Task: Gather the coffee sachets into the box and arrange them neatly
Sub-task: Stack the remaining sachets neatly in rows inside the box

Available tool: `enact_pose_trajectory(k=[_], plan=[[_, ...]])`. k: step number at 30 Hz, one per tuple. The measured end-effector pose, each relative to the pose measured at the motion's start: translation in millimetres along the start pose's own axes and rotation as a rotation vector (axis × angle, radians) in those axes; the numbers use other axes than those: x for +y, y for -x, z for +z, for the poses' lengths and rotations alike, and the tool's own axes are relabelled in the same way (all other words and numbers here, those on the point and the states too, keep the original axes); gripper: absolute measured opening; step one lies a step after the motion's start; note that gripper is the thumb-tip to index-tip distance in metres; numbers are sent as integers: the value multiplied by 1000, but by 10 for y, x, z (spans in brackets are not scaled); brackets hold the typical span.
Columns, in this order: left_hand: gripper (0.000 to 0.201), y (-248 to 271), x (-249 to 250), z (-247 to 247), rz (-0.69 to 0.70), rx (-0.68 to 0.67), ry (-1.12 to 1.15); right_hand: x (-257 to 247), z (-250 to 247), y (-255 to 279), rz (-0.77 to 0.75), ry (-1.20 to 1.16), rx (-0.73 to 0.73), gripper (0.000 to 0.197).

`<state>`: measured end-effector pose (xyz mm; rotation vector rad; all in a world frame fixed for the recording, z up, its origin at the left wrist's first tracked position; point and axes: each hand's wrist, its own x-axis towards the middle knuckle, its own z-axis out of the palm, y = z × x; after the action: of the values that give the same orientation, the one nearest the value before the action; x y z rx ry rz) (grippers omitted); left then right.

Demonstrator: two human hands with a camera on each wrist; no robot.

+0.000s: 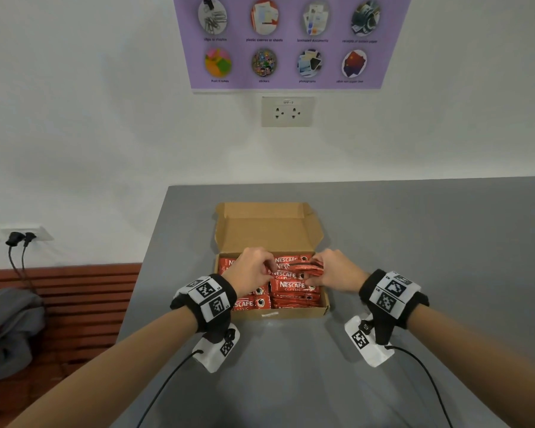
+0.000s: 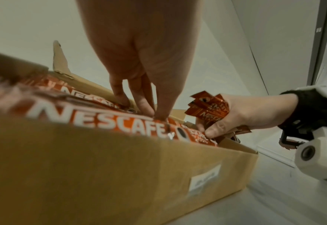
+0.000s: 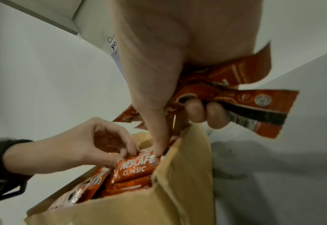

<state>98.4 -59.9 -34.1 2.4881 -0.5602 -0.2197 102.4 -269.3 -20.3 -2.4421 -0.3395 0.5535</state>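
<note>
Right hand of mine grips a bunch of sachets over the right side of the box, thumb reaching down onto the packed ones. Left hand has curled fingers pressing on sachets lying in the box, which sits open on the table.

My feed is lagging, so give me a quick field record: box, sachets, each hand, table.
box: open, lid flap up, on the table
sachets: red, lying in rows inside the box
left hand: over the box, fingertips on the packed sachets
right hand: grips a bundle of sachets above the box's right side
table: grey, no loose sachets seen on it
</note>
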Motion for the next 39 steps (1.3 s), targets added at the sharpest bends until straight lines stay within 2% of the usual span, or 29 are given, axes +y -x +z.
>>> enact_pose_trajectory(k=[6,11,13,17,21,26,28,31,33,36,39], plan=[[19,13,25,-36,6,-31,25,17,-9,-14,6,3,23,16],[15,31,13,-58,19,95,-133,8,3,-35,8,3,39,16],[16,39,9,-50,12,87,-117,-2,10,-32,5,1,31,11],[16,45,23,-26,-9,73,-54,-10,12,-22,3,-1,15,19],[16,52,41,-1,-20,79,-27,-5,18,-25,3,5,15,16],[17,49,49,-17,-5,90,-34,27,-11,-57,-11,-30,69,8],[17,56,56,-24,2,98,-76,43,-37,-59,-17,-17,124,13],[19,50,91,-56,27,184,-166,-7,-50,-51,-57,-31,215,14],[22,26,129,-94,45,234,-35,-105,-8,-57,-100,-33,163,22],[34,7,186,-112,113,133,254,-264,90,-110,-155,-21,164,36],[28,42,176,-84,96,171,375,-396,128,-152,-221,-61,166,43]])
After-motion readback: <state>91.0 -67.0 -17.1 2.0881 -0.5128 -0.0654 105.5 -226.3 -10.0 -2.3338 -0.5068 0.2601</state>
